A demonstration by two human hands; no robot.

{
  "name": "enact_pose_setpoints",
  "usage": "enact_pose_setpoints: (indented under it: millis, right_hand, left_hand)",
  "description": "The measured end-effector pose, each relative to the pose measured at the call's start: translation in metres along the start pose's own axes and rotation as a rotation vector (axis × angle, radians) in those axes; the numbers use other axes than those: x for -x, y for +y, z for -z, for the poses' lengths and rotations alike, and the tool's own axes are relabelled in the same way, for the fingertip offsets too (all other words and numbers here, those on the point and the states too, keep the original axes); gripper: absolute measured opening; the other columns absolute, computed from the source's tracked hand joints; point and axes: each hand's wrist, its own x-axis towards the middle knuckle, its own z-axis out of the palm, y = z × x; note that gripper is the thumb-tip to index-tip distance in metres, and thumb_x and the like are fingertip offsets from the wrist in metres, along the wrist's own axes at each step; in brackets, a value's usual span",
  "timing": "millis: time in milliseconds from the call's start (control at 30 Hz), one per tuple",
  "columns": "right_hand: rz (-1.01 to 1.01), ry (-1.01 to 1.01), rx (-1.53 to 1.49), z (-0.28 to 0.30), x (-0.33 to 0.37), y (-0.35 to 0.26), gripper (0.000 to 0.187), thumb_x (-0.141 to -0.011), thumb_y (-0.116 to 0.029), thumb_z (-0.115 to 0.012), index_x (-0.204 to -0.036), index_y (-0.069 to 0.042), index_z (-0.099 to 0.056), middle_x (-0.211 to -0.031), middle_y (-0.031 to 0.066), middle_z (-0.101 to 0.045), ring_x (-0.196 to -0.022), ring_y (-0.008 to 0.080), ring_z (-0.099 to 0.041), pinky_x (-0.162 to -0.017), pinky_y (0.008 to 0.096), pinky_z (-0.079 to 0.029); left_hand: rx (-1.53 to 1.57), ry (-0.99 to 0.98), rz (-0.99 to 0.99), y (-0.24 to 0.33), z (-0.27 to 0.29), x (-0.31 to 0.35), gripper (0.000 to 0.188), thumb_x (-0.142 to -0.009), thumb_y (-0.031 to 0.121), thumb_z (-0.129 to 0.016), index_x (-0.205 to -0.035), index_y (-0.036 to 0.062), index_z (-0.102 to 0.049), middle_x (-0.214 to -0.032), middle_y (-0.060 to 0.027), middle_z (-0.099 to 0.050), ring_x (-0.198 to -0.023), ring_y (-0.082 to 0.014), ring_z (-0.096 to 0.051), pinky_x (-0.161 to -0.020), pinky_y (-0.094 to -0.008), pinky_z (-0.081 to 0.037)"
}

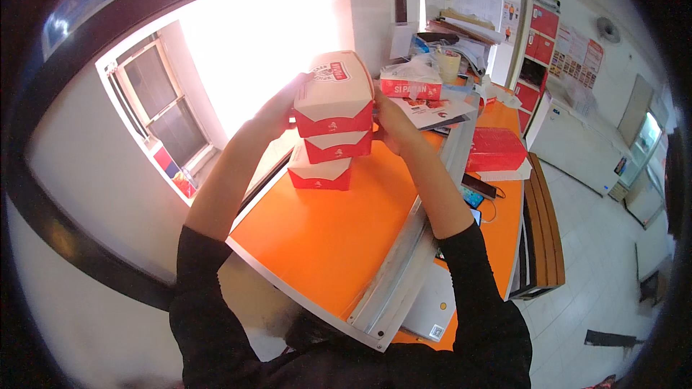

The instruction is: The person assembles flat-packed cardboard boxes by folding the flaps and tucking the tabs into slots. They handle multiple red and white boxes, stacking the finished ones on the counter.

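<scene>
The left hand (288, 104) holds one side of a slope-sided red-and-white cardboard box (334, 104), top of three stacked on the smooth orange desk (324, 245), the right hand (391, 124) grips its other side, and a red carton (497, 148) lies farther right.

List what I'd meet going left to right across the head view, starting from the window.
Window → left hand → stacked red-and-white boxes → right hand → red-topped box → white appliance.

There are three stacked boxes (333, 104) and two hands (390, 122).
</scene>
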Motion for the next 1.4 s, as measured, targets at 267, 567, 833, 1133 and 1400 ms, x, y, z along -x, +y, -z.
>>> enact_pose_setpoints:
  millis: [267, 567, 833, 1133, 1400]
  right_hand:
    - [0.033, -0.016, 0.013, 0.01, -0.002, 0.003, 0.09, -0.076, -0.08, -0.034, -0.139, -0.016, -0.031, -0.139, 0.0106, -0.033, -0.124, 0.0306, -0.033, -0.08, 0.0575, -0.042]
    - [0.078, -0.098, -0.13, -0.033, 0.011, -0.001, 0.086, -0.08, -0.07, -0.043, -0.143, -0.021, -0.012, -0.143, 0.0096, -0.028, -0.132, 0.0317, -0.024, -0.093, 0.0615, -0.031]
    - [0.227, -0.06, 0.18, -0.078, -0.035, 0.02, 0.103, -0.077, -0.072, -0.045, -0.144, -0.008, 0.001, -0.145, 0.0275, -0.011, -0.131, 0.0404, -0.026, -0.105, 0.0439, -0.03]
    - [0.067, 0.144, 0.322, -0.13, -0.05, 0.003, 0.11, -0.074, -0.076, -0.043, -0.144, -0.006, 0.003, -0.144, 0.0305, -0.008, -0.133, 0.0438, -0.019, -0.107, 0.0467, -0.026]
    - [0.098, 0.142, 0.272, -0.133, -0.043, 0.02, 0.111, -0.073, -0.075, -0.047, -0.144, -0.005, 0.003, -0.142, 0.0351, -0.005, -0.133, 0.0483, -0.013, -0.108, 0.0494, -0.021]
  left_hand:
    - [-0.129, 0.171, 0.183, -0.023, 0.023, 0.025, 0.075, -0.084, 0.066, -0.039, -0.143, 0.0229, -0.024, -0.146, -0.0115, -0.023, -0.12, -0.0373, -0.037, -0.088, -0.0577, -0.04]
    - [0.338, -0.365, 0.16, -0.039, 0.02, 0.047, 0.069, -0.088, 0.063, -0.031, -0.136, 0.013, -0.036, -0.138, -0.0068, -0.04, -0.123, -0.0286, -0.041, -0.094, -0.0613, -0.036]
    - [0.406, -0.268, -0.085, -0.04, 0.053, 0.071, 0.073, -0.087, 0.065, -0.032, -0.141, 0.0155, -0.026, -0.142, -0.0095, -0.033, -0.129, -0.0333, -0.035, -0.095, -0.0632, -0.036]
    - [0.419, -0.12, -0.202, -0.041, 0.092, 0.033, 0.069, -0.088, 0.059, -0.032, -0.14, 0.0133, -0.03, -0.142, -0.0106, -0.034, -0.127, -0.0372, -0.036, -0.095, -0.068, -0.031]
    - [0.454, -0.085, -0.141, -0.043, 0.109, 0.034, 0.064, -0.089, 0.056, -0.032, -0.138, 0.0141, -0.033, -0.14, -0.0095, -0.037, -0.126, -0.0339, -0.038, -0.094, -0.0673, -0.032]
